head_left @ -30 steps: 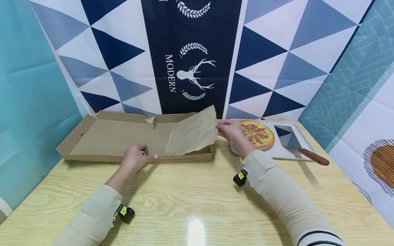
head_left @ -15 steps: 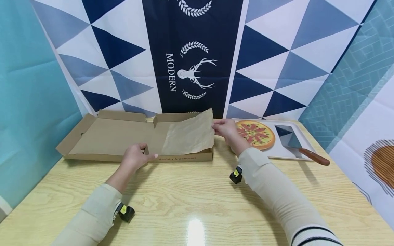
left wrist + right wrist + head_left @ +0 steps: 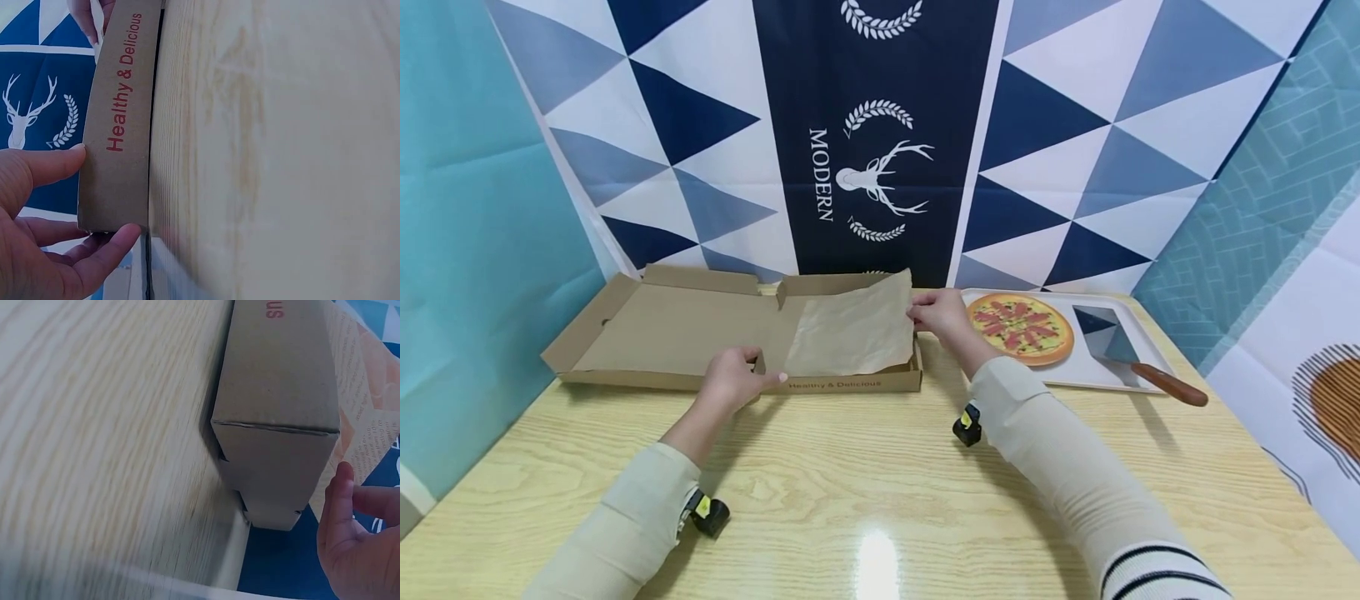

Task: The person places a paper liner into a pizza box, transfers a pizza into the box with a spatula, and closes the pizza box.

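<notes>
An open cardboard pizza box (image 3: 685,325) lies along the back of the table, its lid laid flat to the left. My left hand (image 3: 730,382) holds the box at the near end of its base; in the left wrist view, thumb and fingers sit around the corner of the printed front wall (image 3: 115,181). A sheet of brown paper (image 3: 848,329) slopes over the base, its right end raised. My right hand (image 3: 942,315) pinches that raised right edge. The paper's printed underside (image 3: 365,394) shows in the right wrist view, beyond the box corner.
To the right, a white tray (image 3: 1078,367) carries a pizza (image 3: 1021,329) and a pizza server (image 3: 1108,342), whose wooden handle (image 3: 1168,383) juts over the front rim. A patterned cloth (image 3: 700,100) hangs behind the wooden table (image 3: 820,475).
My right hand has moved left and slightly down with the paper edge, so the sheet lies lower and further left over the base. My left hand has stayed at the box.
</notes>
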The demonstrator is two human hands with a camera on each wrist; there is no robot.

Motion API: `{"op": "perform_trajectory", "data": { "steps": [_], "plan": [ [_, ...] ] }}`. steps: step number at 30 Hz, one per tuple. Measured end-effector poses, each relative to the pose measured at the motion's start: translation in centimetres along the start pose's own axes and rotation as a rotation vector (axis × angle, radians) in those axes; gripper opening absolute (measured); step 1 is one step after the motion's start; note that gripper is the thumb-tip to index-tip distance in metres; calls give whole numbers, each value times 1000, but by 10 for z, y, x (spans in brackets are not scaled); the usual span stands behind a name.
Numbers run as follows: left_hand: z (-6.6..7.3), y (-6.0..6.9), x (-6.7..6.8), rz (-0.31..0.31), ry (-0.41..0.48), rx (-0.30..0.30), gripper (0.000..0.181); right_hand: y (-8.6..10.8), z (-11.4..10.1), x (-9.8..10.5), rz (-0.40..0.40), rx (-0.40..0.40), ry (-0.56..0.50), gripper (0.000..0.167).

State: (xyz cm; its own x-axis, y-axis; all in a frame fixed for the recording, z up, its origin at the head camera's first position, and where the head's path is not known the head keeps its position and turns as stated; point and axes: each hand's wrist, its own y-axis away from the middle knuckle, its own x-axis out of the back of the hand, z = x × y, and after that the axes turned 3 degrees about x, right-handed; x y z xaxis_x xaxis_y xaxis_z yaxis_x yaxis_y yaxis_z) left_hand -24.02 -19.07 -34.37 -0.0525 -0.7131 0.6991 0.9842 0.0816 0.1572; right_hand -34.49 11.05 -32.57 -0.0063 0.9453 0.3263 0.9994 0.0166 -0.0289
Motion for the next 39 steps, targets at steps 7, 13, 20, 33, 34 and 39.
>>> {"op": "perform_trajectory", "data": {
  "steps": [7, 13, 20, 33, 34, 39],
  "plan": [
    [3, 1, 0, 0, 17, 0, 75, -3, 1, -6, 7, 24, 133, 22],
    [3, 2, 0, -1, 24, 6, 75, -4, 1, -8, 26, 20, 239, 18],
    [1, 1, 0, 4, 22, 7, 76, -6, 5, -8, 48, 34, 252, 18],
    [1, 1, -1, 12, 16, 3, 75, -11, 7, -5, 83, -36, 230, 26],
    [1, 2, -1, 12, 17, 4, 75, -11, 7, -6, 84, -39, 231, 26],
    [1, 2, 0, 11, 21, 8, 75, -11, 7, -6, 92, -40, 227, 27]
  ]
}}
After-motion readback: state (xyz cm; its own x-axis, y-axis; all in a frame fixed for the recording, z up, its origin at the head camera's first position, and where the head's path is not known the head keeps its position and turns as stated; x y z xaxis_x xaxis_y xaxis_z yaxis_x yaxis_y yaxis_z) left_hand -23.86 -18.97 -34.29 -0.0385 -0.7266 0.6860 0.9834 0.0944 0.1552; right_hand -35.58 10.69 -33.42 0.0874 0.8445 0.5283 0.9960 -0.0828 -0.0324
